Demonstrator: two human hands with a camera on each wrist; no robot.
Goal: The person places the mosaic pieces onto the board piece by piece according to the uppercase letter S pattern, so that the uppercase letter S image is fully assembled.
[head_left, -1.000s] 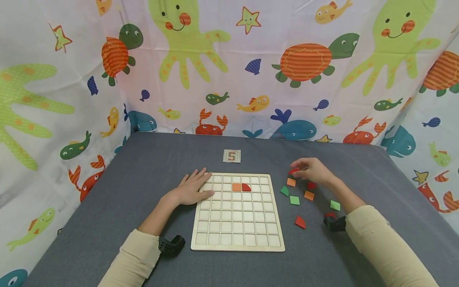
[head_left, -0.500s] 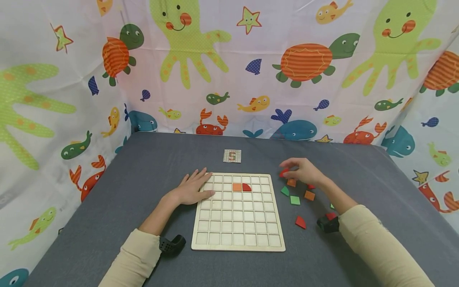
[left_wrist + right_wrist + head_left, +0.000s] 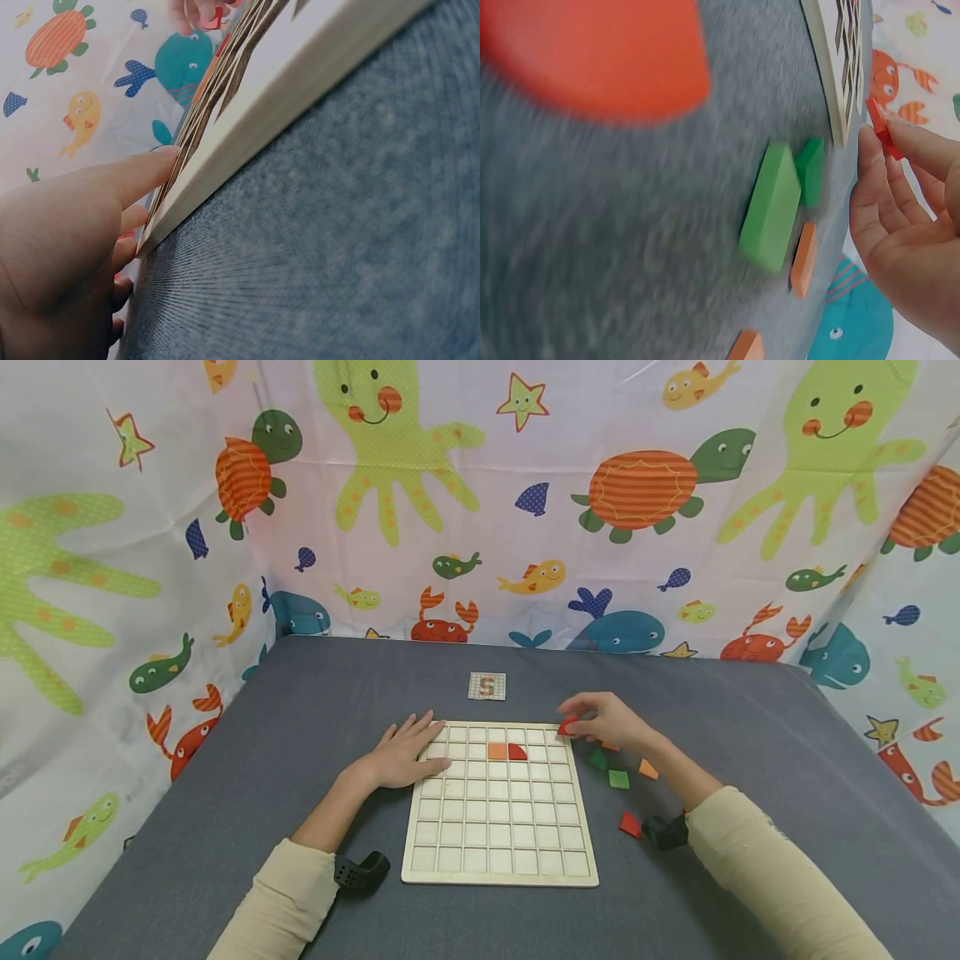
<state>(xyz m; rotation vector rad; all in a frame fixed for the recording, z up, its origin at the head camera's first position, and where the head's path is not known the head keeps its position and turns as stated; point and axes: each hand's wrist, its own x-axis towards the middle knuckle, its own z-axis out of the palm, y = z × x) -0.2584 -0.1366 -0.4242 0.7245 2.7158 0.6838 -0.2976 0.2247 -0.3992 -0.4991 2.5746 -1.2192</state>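
Observation:
A pale wooden grid board [image 3: 501, 862] lies on the table, with an orange square tile [image 3: 497, 751] and a red quarter-round tile [image 3: 517, 752] side by side in its second row from the top. My left hand [image 3: 397, 757] rests on the board's upper left edge, fingers spread; the left wrist view shows its thumb [image 3: 154, 174] on the rim. Thumb and fingers of my right hand [image 3: 609, 722] pinch another red tile [image 3: 567, 726] above the board's top right corner. In the right wrist view that red tile [image 3: 883, 129] is tilted between the fingertips.
Right of the board lie loose tiles: a light green square [image 3: 618, 779], a dark green one [image 3: 597, 759], an orange one [image 3: 648, 769] and a red one [image 3: 630, 825]. A small patterned card [image 3: 487, 686] lies beyond the board. A printed curtain [image 3: 480, 527] hangs behind the table.
My right hand has moved left with the red tile, from over the loose tiles to the board's top right corner. The left hand stays in place on the board.

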